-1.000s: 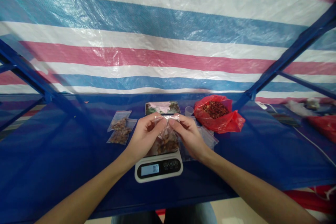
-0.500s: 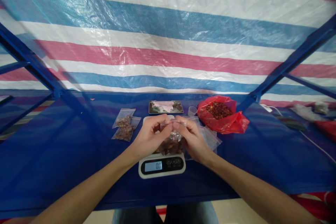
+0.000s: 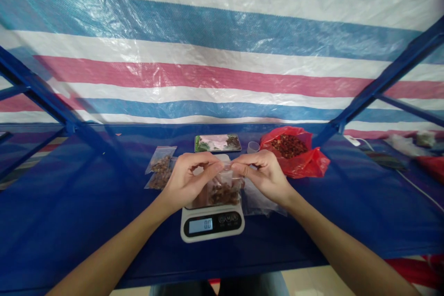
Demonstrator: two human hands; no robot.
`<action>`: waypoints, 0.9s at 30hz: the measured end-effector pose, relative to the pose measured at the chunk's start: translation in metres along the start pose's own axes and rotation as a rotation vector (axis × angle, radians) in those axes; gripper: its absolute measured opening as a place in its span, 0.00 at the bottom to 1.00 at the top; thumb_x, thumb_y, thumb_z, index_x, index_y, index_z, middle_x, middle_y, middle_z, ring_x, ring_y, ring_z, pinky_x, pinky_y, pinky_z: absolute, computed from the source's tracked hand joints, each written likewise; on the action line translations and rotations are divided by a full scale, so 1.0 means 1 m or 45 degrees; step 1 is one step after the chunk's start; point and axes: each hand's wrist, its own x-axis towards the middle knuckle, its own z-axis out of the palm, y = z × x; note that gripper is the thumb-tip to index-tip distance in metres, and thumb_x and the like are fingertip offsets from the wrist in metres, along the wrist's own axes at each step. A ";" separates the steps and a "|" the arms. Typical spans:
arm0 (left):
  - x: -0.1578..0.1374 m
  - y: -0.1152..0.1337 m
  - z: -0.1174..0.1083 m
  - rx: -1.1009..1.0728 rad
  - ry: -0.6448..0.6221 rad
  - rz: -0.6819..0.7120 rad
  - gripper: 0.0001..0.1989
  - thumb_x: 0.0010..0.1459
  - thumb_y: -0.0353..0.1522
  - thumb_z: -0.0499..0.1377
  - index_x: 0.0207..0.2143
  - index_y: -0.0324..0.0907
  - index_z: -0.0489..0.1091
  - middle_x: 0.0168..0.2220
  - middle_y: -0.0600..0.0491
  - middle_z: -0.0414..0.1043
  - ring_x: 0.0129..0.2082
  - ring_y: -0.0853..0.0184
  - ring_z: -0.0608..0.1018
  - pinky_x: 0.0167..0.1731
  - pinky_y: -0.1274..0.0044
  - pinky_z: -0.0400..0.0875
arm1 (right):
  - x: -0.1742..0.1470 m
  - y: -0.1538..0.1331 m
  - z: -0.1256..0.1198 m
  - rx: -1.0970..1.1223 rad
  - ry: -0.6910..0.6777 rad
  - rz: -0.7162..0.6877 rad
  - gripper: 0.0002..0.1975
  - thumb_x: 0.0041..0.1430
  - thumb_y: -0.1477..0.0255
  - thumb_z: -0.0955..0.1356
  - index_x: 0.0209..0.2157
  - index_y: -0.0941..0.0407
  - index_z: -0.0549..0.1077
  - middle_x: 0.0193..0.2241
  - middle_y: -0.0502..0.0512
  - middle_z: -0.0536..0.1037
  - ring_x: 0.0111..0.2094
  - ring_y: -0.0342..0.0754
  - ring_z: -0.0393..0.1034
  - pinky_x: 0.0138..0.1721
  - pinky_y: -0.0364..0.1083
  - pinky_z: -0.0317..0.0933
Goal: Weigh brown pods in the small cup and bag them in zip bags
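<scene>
Between my two hands hangs a clear zip bag with brown dried pieces in its lower part. My left hand pinches the bag's top edge with thumb and forefinger. On the other side, my right hand pinches the same edge, its fingertips close to the left ones. Behind and below the bag is a white digital scale, its display reading 0.0; the bag hides much of its platform. Flat clear bags lie on the table, partly under my right hand.
Filled zip bags lie left of the scale. A phone-like flat object with a picture sits behind it, beside a small clear cup. An open red plastic bag holds dried brown-red pieces. Blue metal posts flank the table.
My hands have spread slightly apart along the bag's top edge, the left going left and the right going right. The view has shifted a little.
</scene>
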 end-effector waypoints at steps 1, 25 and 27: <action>0.000 0.000 -0.001 0.007 0.023 0.006 0.14 0.66 0.40 0.65 0.30 0.41 0.81 0.29 0.52 0.81 0.29 0.67 0.79 0.32 0.78 0.71 | -0.001 -0.001 0.000 -0.038 0.007 -0.008 0.21 0.68 0.57 0.73 0.25 0.56 0.82 0.21 0.52 0.80 0.23 0.47 0.72 0.28 0.45 0.63; 0.015 -0.059 -0.108 -0.307 0.743 -0.594 0.22 0.40 0.42 0.77 0.34 0.41 0.75 0.24 0.56 0.77 0.21 0.71 0.75 0.21 0.80 0.67 | -0.006 0.099 -0.163 -1.661 -0.030 0.285 0.12 0.68 0.74 0.66 0.49 0.59 0.78 0.50 0.68 0.80 0.46 0.58 0.80 0.44 0.51 0.71; 0.012 -0.061 -0.107 -0.260 0.767 -0.592 0.24 0.40 0.41 0.77 0.38 0.42 0.75 0.25 0.57 0.77 0.22 0.70 0.75 0.23 0.80 0.67 | -0.006 0.102 -0.162 -1.732 -0.002 0.310 0.13 0.68 0.75 0.65 0.50 0.59 0.77 0.50 0.69 0.79 0.43 0.58 0.80 0.41 0.50 0.72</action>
